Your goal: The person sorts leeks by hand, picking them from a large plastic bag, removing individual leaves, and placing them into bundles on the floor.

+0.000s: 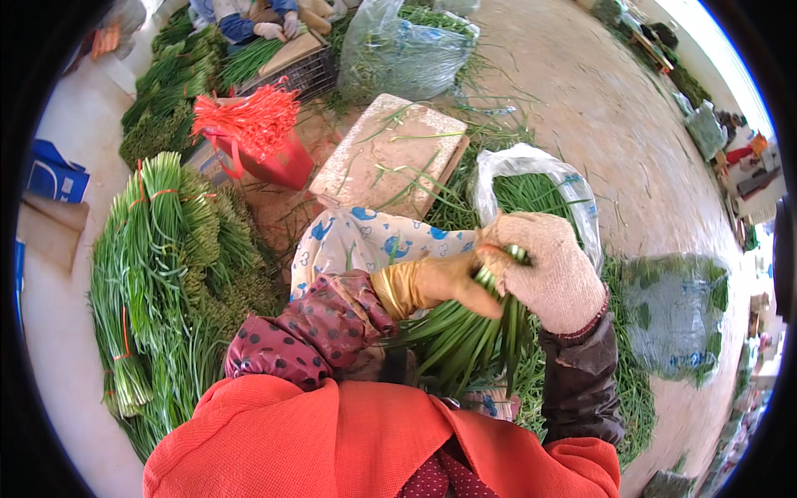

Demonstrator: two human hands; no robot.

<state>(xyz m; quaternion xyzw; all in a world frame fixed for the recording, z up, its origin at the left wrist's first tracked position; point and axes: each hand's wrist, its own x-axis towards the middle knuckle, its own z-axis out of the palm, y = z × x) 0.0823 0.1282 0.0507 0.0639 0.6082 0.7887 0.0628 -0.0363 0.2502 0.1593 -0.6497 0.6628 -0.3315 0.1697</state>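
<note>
A bunch of long green stalks, apparently garlic chives (476, 342), hangs between my hands with its leaves fanned downward. My right hand (542, 267), in a pale knitted glove, is closed around the bunch's upper end. Against the near side of the stalks is my left hand (457, 283), in a yellow rubber glove; its thumb and fingers touch them, but its hold is partly hidden. Something orange-red, perhaps a tie, shows between the gloves. Below the hands lies a whale-print cloth (398, 233) over my lap.
Tied bundles of green stalks (155, 249) are piled at left. Ahead stand a red container (268, 155) of red ties and a speckled board (389, 155). Open plastic bags of greens (535, 193) (405, 56) are at right and ahead. A co-worker's gloved hands (280, 30) work over a crate (299, 71).
</note>
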